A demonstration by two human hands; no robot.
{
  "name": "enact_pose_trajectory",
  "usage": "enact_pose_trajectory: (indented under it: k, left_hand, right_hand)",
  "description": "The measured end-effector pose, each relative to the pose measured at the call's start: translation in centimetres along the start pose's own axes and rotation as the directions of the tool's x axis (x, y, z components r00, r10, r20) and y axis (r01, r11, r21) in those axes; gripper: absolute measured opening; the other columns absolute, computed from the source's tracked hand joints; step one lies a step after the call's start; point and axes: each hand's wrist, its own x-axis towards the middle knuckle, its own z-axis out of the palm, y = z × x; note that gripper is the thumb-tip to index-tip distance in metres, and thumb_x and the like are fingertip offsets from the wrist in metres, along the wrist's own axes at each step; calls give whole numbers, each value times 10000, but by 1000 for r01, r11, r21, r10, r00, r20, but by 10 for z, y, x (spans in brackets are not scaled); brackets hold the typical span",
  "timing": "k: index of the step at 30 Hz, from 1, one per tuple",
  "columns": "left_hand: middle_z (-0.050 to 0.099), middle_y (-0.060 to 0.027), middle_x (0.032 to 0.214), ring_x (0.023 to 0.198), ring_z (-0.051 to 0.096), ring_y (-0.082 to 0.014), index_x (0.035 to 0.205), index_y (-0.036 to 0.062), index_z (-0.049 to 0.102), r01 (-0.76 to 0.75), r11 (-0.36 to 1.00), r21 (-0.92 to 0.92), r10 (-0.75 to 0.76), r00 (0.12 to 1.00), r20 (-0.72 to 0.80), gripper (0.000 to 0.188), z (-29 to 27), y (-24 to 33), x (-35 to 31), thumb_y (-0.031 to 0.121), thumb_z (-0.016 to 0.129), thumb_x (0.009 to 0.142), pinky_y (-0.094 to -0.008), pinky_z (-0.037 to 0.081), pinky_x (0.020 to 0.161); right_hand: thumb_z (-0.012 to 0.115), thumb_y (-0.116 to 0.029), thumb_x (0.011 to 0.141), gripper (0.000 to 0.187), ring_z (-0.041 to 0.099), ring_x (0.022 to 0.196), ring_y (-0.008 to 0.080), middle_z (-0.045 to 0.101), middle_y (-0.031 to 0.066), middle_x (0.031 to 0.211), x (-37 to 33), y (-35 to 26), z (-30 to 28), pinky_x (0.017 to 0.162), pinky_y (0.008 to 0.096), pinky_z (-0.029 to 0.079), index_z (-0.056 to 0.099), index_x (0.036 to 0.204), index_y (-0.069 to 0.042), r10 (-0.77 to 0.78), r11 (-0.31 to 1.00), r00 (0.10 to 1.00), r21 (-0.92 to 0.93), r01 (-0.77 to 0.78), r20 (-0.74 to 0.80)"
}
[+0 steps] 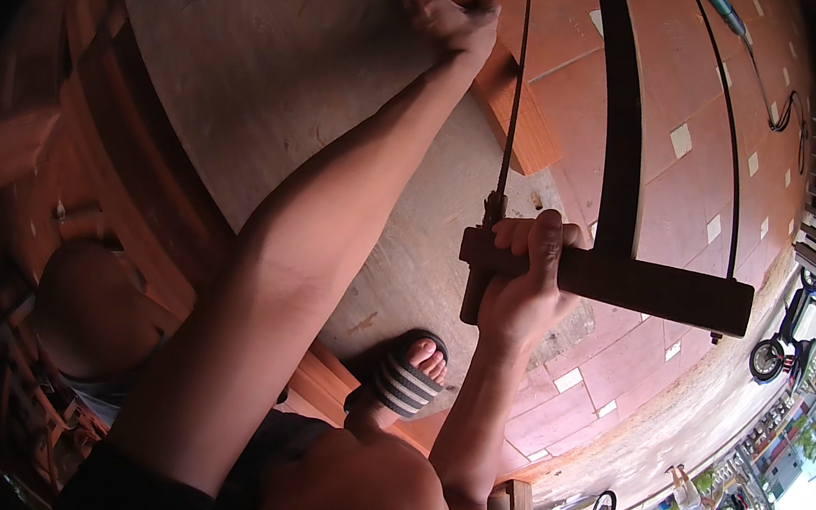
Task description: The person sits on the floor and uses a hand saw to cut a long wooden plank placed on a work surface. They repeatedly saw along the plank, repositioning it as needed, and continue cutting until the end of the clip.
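My right hand (526, 279) is closed around the end bar of a wooden frame saw (656, 288). The saw's thin blade (516, 96) runs up from beside that hand, and its dark middle beam (621, 108) runs roughly parallel to it. At the top, my left hand (445, 16) grips the edge of a reddish wooden beam (519, 117), with the thumb over its upper side and the fingers partly in shadow. The blade passes across this beam; whether it sits in a cut there cannot be made out.
Under the beam is a worn grey board (278, 69). My sandalled foot (415, 372) rests near its lower edge. Dark wooden pieces (128, 153) stand at left. A power tool with a cord (726, 9) lies on the tiled floor (678, 185). Motorbikes (785, 343) and a person (697, 505) are outside at right.
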Motion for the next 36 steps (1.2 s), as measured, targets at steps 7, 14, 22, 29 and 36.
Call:
enact_pose_trajectory:
  k: [7, 14, 22, 29, 36]
  left_hand:
    - [351, -286, 1440, 1360, 409, -424, 1532, -102, 156, 54, 993, -109, -49, 997, 52, 1181, -8, -3, 6, 125, 894, 638, -476, 355, 1186]
    - [447, -241, 1352, 1261, 497, -358, 1458, -92, 266, -107, 987, 117, 112, 993, -37, 1107, -9, -12, 3, 169, 945, 623, -444, 415, 1123]
    - [441, -252, 1365, 1286, 487, -367, 1478, -102, 253, -82, 996, 30, 84, 992, -89, 1130, 2, -9, 4, 179, 930, 618, -454, 413, 1128]
    - [416, -247, 1383, 1294, 470, -376, 1486, -89, 238, -59, 994, 96, 65, 996, -67, 1085, -5, -2, 6, 163, 882, 651, -462, 418, 1116]
    - [330, -296, 1485, 1393, 399, -422, 1552, -124, 101, 85, 996, -29, -81, 991, 105, 1177, -10, 13, -1, 159, 830, 673, -474, 360, 1187]
  right_hand:
    - [575, -173, 1069, 277, 552, 666, 209, 537, 98, 687, -127, -40, -50, 709, 397, 501, 421, 871, -57, -14, 998, 998, -63, 17, 57]
    - [568, -166, 1070, 311, 508, 598, 194, 496, 68, 645, -122, -22, -56, 647, 395, 484, 414, 814, -79, -64, 997, 995, 53, 60, 74]
    - [612, -100, 1053, 279, 531, 655, 175, 525, 64, 695, 5, 3, 1, 682, 341, 481, 462, 824, -42, 6, 1000, 1000, -19, -7, -9]
    - [556, -235, 1079, 307, 539, 628, 207, 561, 99, 685, -205, -54, -86, 696, 414, 513, 435, 847, -74, 39, 998, 999, -40, -39, -13]
    - [597, -201, 1072, 352, 501, 613, 179, 496, 61, 681, -35, 20, -31, 658, 363, 479, 432, 797, -56, -32, 999, 998, -40, 30, -53]
